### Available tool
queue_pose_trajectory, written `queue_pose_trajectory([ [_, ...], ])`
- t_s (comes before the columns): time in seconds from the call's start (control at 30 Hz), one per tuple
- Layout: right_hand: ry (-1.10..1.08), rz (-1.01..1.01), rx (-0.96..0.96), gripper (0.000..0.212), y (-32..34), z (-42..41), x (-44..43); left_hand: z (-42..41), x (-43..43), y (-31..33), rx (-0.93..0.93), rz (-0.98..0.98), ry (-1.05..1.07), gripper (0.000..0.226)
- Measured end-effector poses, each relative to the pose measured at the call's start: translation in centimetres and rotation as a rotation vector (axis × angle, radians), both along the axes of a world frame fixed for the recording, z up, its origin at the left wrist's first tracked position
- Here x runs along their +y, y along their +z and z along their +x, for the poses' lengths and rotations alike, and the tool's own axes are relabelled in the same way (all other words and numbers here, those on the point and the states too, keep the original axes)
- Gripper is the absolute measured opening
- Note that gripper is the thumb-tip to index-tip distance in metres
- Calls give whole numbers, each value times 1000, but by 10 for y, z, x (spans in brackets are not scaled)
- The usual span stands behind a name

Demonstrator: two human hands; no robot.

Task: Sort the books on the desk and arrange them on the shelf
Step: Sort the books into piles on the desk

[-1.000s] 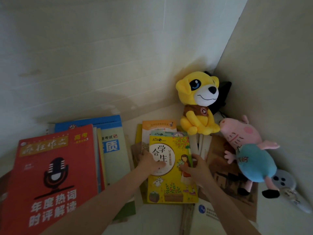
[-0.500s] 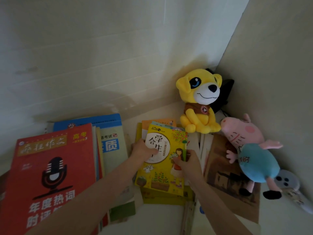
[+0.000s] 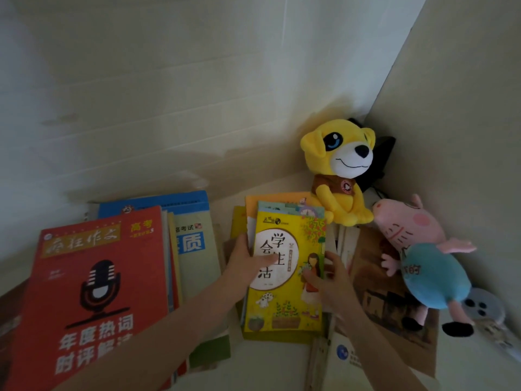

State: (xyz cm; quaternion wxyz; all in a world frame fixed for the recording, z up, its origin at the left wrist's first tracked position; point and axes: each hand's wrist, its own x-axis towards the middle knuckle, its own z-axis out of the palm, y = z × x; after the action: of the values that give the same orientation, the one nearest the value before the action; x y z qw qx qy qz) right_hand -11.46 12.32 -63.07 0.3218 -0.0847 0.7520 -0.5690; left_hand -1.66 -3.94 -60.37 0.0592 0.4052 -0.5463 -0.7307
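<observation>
Smack between left hand [image 3: 244, 263] and right hand [image 3: 330, 280], pinched yellow book [image 3: 285, 289] by its long edges, pointed straight away.

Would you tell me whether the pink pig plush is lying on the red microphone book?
No, the pink pig plush lies far right beside the yellow dog plush, the red book far left.

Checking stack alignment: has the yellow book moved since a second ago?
Yes. The yellow book has slid slightly away from the person. Its top edge is now level with the feet of the yellow plush dog.
</observation>
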Motion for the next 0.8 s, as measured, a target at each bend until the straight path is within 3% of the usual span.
queue_pose_trajectory([
  [0.07,-2,-85,36,48,9,-2,4,5,-2,7,85,-46,-60,63],
  [0.2,50,-183,238,85,17,-11,12,3,-8,20,119,-189,-147,90],
  [0.47,12,-210,390,118,26,-8,13,0,0,26,196,-469,-130,74],
  [0.5,4,-210,401,115,29,-11,13,-1,1,32,214,-512,-143,71],
  [0.63,-9,-85,408,70,32,-21,10,-4,2,48,247,-613,-274,66],
  [0.8,71,-112,371,82,25,-7,16,5,1,42,107,-631,-309,67],
])
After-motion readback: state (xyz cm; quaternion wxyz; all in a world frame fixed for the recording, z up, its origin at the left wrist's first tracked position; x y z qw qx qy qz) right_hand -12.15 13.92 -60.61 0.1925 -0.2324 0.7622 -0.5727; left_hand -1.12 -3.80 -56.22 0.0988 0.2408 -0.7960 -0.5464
